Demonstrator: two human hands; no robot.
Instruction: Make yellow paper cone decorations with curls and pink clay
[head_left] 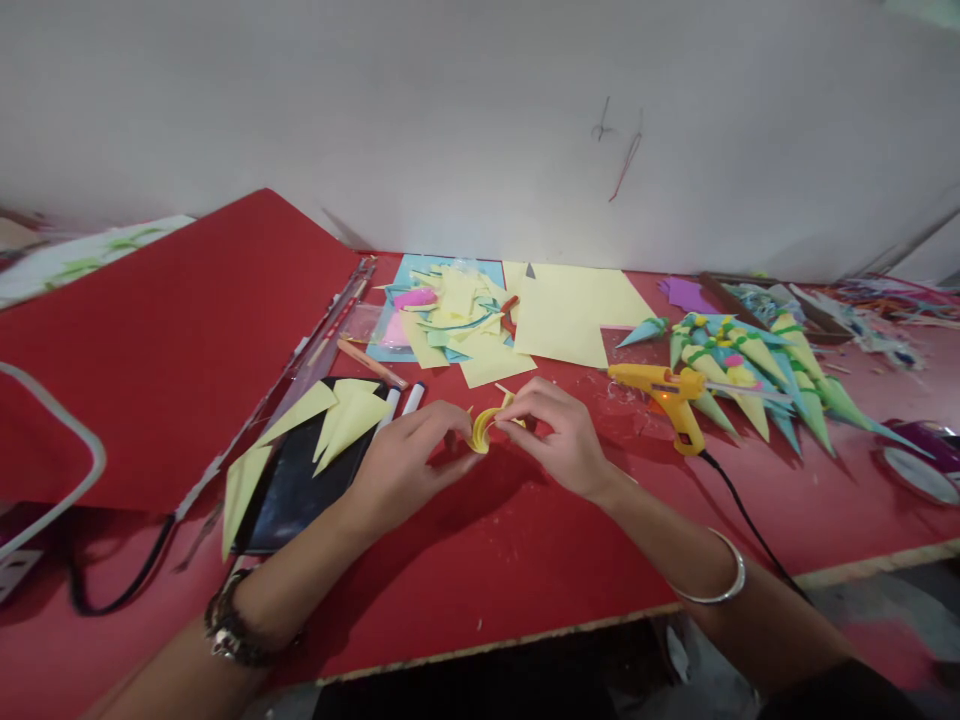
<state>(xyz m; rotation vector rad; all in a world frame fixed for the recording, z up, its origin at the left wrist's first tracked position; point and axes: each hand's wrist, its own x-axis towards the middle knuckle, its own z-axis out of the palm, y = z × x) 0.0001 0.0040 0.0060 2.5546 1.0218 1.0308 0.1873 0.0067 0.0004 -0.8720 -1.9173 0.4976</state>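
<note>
Between my two hands is a curled yellow paper strip (482, 432), held above the red table. My left hand (412, 455) pinches its left side with thumb and fingers. On the other side, the fingertips of my right hand (553, 430) close on the strip's edge. Just left of my left hand, several pale yellow paper pieces (349, 425) lie on a black tablet-like slab (289, 500). Two white markers (412, 398) rest behind that hand. To the right of my right hand is a yellow hot glue gun (667, 395), its orange light lit.
Paper cones (795, 370) in blue, yellow and green are heaped at the right. Paper scraps (457, 310) and a yellow sheet (577, 315) lie near the wall. A large red board (187, 350) rises at the left. The glue gun's black cord (739, 505) runs over the front edge.
</note>
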